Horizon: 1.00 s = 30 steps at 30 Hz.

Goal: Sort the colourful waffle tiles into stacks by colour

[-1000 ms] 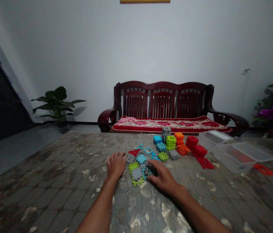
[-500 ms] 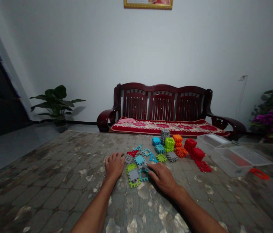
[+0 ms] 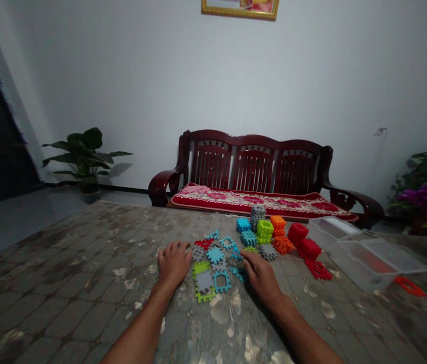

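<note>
My left hand (image 3: pixel 174 262) lies on the table, fingers lightly bent and apart, beside a grey lattice tile (image 3: pixel 198 253). My right hand (image 3: pixel 262 275) is low over the table with its fingers stretched forward. Its fingertips are by a blue triangular tile (image 3: pixel 236 253) and partly cover a green tile (image 3: pixel 250 249). Close to its thumb is another blue triangle (image 3: pixel 237 273); whether they touch is unclear. Between my hands, toothed plastic tiles lie flat: a blue square frame (image 3: pixel 222 281), a solid blue tile (image 3: pixel 215 254), a grey square (image 3: pixel 204 281) set among green pieces, and red pieces (image 3: pixel 204 243).
Stacks of blue (image 3: pixel 248 237), lime (image 3: pixel 265 231), orange (image 3: pixel 282 244) and red tiles (image 3: pixel 309 248) stand behind my right hand. Clear plastic boxes (image 3: pixel 365 260) are farther right, with an orange piece (image 3: pixel 409 286) beside them. A wooden bench (image 3: pixel 253 164) stands beyond the table.
My right hand has moved right, away from the blue square frame, uncovering it and a blue triangle. My left hand stays beside the tiles. The view has tilted slightly.
</note>
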Motion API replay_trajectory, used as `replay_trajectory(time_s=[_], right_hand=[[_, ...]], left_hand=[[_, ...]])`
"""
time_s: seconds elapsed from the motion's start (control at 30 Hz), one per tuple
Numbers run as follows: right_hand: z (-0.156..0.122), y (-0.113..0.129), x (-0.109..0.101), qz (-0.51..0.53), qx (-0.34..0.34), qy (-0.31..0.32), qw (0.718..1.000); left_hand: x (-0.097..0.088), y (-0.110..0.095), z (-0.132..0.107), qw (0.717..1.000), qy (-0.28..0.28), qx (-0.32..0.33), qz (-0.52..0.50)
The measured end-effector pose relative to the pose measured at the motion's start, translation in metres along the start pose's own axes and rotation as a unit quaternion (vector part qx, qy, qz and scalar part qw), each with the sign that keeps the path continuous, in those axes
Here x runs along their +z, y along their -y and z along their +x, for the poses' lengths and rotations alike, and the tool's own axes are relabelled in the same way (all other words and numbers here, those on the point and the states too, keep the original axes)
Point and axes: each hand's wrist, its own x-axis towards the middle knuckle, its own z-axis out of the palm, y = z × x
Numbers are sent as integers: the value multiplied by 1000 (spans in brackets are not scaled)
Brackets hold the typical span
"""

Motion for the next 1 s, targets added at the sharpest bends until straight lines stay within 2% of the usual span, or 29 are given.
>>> replay_trajectory(time_s=[0.07,0.17,0.4,0.6,0.83,0.9,1.0], right_hand=[[-5,-2,-1,-29,-17,29,999],[-9,4,-3,-74,-29,29,996],[-5,35,-3,-191,45,76,978],[-3,43,0,-230,55,105,966],[-5,35,3,-207,30,46,977],[-1,25,-5,-191,36,10,981],[10,2,-25,-194,96,-47,975]], left_hand=[[1,0,0,1000,-1,1,-3],[2,1,1,1000,-1,1,-3],[1,1,1,1000,5,3,1],[0,1,1,1000,5,11,11],[-2,-1,1,1000,14,8,27],[-4,-1,1,999,18,5,31],[-5,-3,0,999,21,3,32]])
